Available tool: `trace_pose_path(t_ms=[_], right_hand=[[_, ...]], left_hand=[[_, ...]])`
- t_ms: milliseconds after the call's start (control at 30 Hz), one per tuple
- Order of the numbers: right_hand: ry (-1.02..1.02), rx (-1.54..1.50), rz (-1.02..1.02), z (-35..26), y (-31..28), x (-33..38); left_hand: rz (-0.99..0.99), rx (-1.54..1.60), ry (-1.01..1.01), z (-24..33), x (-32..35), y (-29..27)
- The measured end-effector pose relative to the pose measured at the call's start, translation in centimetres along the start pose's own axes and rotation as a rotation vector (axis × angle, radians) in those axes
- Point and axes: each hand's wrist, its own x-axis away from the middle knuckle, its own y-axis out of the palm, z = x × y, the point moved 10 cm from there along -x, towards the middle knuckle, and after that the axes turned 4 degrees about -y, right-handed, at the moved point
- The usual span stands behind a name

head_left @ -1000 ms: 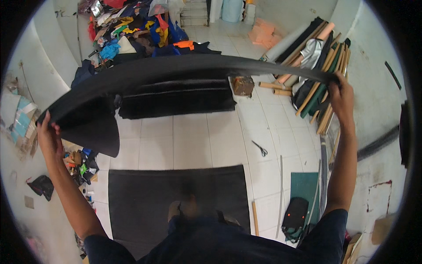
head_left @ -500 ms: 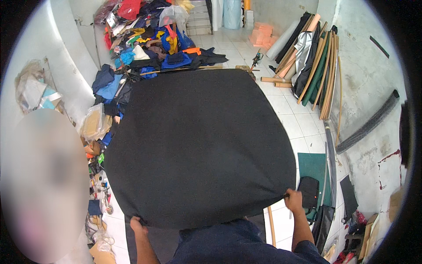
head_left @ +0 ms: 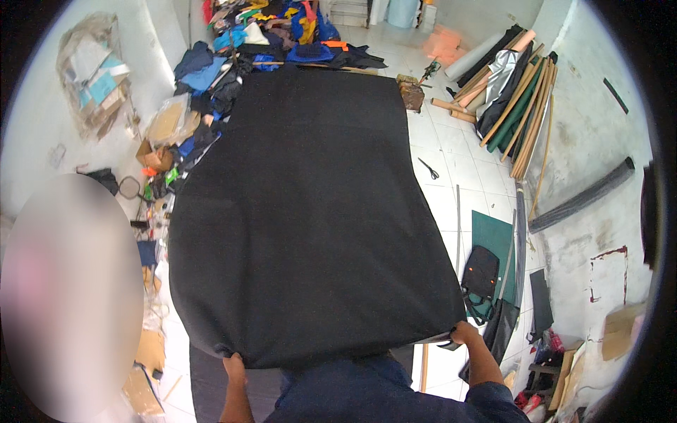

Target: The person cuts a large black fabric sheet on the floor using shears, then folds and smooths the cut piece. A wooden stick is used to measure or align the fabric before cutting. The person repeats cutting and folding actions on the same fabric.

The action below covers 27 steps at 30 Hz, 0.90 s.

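A large black fabric sheet spreads flat in front of me and stretches away over the white tiled floor. My left hand grips its near left corner. My right hand grips its near right corner. The sheet hides the floor and anything lying beneath it, and its far edge reaches a pile of coloured cloth.
Rolls of material lean against the right wall. Scissors lie on the tiles right of the sheet. A black bag sits on a green mat. Clutter and cardboard line the left wall. A small wooden box stands far right.
The sheet, held up at arm's height a second ago, has swung down and out. It now lies spread lower and longer, and my hands have dropped close to my body.
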Motion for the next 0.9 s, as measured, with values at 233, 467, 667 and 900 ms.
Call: trace_pose_path(t_ms=[233,467,667,900], right_hand=[[-0.238,0.165,-0.31,0.5,17.9,0.7],[-0.229,-0.001,-0.568,4.8,39.4,7.1],[-0.234,-0.157,-0.569,4.4,46.1,14.5],[-0.101,-0.002,-0.563,7.2,47.8,16.7]], left_hand=[[0.102,-0.089,0.056,-11.7,3.3,-9.8],[0.167,-0.106,-0.033,-22.0,6.7,-23.0],[0.224,-0.072,-0.168,-25.0,12.7,-28.3],[0.079,-0.023,-0.066,-23.2,14.5,-29.3]])
